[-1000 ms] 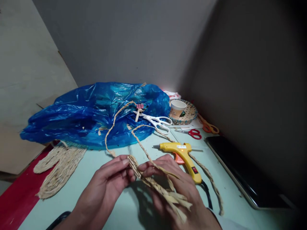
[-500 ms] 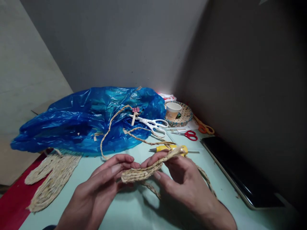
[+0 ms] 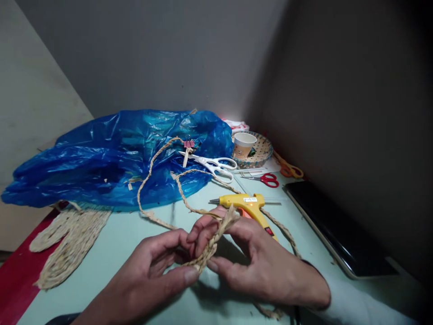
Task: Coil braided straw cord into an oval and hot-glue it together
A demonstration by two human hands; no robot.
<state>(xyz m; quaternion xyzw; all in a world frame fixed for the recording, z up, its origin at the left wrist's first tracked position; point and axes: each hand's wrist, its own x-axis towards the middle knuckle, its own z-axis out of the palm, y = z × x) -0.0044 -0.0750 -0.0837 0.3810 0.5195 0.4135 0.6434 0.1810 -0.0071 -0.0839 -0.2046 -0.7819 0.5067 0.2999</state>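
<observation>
Between my two hands is a piece of braided straw cord (image 3: 212, 243), folded into layers, with a frayed end sticking up. My left hand (image 3: 162, 266) pinches its lower end between thumb and fingers. Thumb and fingers of my right hand (image 3: 257, 255) grip the upper part. Loose cord trails from it behind my hands and at the right. Just beyond my right hand lies a yellow glue gun (image 3: 248, 203), partly hidden, its small light lit. A flat woven straw piece (image 3: 71, 243) with two rounded lobes rests on the table at the left.
A crumpled blue plastic bag (image 3: 118, 158) spreads across the back left. White scissors (image 3: 219, 167), a pink binder clip (image 3: 188, 143), red scissors (image 3: 267, 179) and a paper cup (image 3: 244, 144) in a woven basket (image 3: 262, 151) stand behind. A black tablet-like device (image 3: 338, 230) lies right, beside the wall.
The folded cord has turned from nearly level to steeply tilted, its frayed end up. My left thumb now presses on its lower end. More of the glue gun shows.
</observation>
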